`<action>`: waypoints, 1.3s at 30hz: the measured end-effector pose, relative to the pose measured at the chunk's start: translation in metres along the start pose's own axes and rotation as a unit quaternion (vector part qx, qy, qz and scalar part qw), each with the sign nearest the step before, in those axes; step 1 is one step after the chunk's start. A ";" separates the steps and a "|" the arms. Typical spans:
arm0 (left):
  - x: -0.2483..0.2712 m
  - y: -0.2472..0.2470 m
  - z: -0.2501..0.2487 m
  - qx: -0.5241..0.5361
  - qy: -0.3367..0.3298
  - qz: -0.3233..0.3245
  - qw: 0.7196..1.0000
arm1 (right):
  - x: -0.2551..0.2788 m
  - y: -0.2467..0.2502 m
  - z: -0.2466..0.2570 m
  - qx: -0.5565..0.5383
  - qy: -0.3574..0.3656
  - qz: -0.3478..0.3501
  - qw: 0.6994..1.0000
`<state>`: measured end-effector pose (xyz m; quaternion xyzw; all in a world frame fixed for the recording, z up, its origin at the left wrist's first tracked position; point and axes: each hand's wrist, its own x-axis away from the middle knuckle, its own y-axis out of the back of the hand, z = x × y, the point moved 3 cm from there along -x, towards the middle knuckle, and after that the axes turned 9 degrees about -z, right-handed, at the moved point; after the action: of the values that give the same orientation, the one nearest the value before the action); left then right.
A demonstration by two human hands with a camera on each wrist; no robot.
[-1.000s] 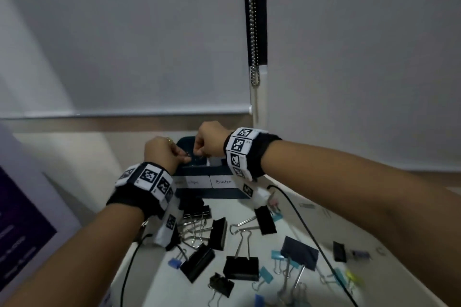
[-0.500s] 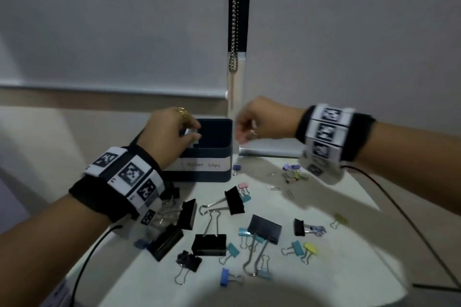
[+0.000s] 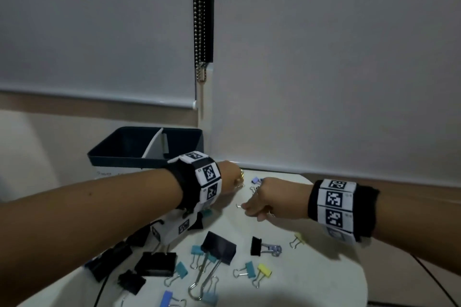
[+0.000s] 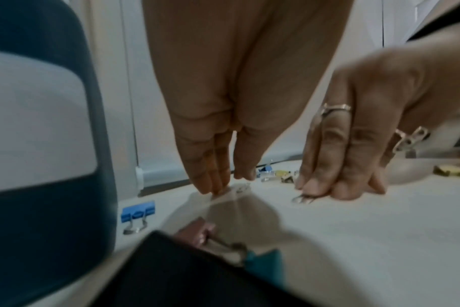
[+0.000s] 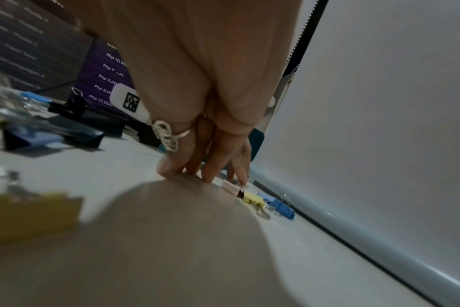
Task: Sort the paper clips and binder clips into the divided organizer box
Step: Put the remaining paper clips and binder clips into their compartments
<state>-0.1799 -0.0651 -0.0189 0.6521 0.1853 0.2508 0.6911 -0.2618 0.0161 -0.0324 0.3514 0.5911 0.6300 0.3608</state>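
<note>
The dark blue organizer box point(image 3: 117, 157) with a white divider point(image 3: 154, 147) stands at the back left of the white table. My left hand point(image 3: 238, 182) reaches down just right of the box. In the left wrist view its thumb and fingertips point(image 4: 210, 184) pinch a small silver paper clip point(image 4: 239, 188) lying on the table. My right hand point(image 3: 245, 208) is close beside it, its straight fingers point(image 4: 339, 187) pressing down on another paper clip point(image 4: 302, 199), whose end shows in the head view point(image 3: 239, 206). Neither clip is lifted.
Binder clips lie scattered on the near table: large black ones point(image 3: 219, 246) point(image 3: 156, 263), small teal point(image 3: 249, 269), yellow point(image 3: 264, 269) and blue point(image 4: 137, 211) ones. More small clips point(image 5: 252, 199) lie by the back wall. A purple sign point(image 5: 103, 79) stands left. The table's edge curves at right.
Both hands have left the top of the organizer box and come down to the table right of it, onto loose paper clips. The head view has shifted.
</note>
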 end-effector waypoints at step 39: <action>0.135 0.024 0.199 0.138 0.300 -0.312 0.891 | 0.015 0.005 0.008 0.073 -0.108 0.097 0.987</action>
<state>0.0418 -0.1458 0.0305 0.5434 0.6107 0.1778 0.5478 -0.2624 0.0325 -0.0271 0.4987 0.5565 0.5750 0.3332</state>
